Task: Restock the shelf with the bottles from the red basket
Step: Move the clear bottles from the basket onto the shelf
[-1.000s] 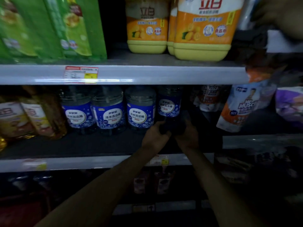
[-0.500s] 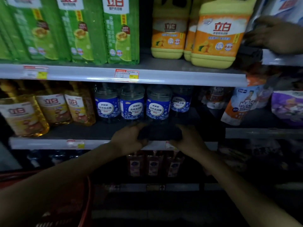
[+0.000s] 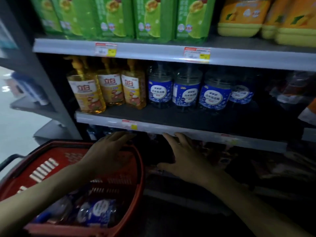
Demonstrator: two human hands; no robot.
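Both grips are released: our left hand (image 3: 109, 151) and right hand (image 3: 186, 156) hold nothing. We should clasp a bottle (image 3: 97, 211) by its body at the near edge of the red basket (image 3: 141, 168).

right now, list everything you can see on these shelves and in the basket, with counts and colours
green packs: at least five, green, top shelf left
jugs: at least three, orange and yellow, top shelf right
pump bottles: three, yellow, middle shelf left
blue-label bottles: four, clear, middle shelf, right of the pump bottles
price tags: at least three, red and yellow, shelf rails
red basket: one, red, lower left
basket bottles: at least two, clear with blue labels, lying in the red basket
left hand: one, fingers straight, over the basket
right hand: one, fingers straight, below the middle shelf's edge
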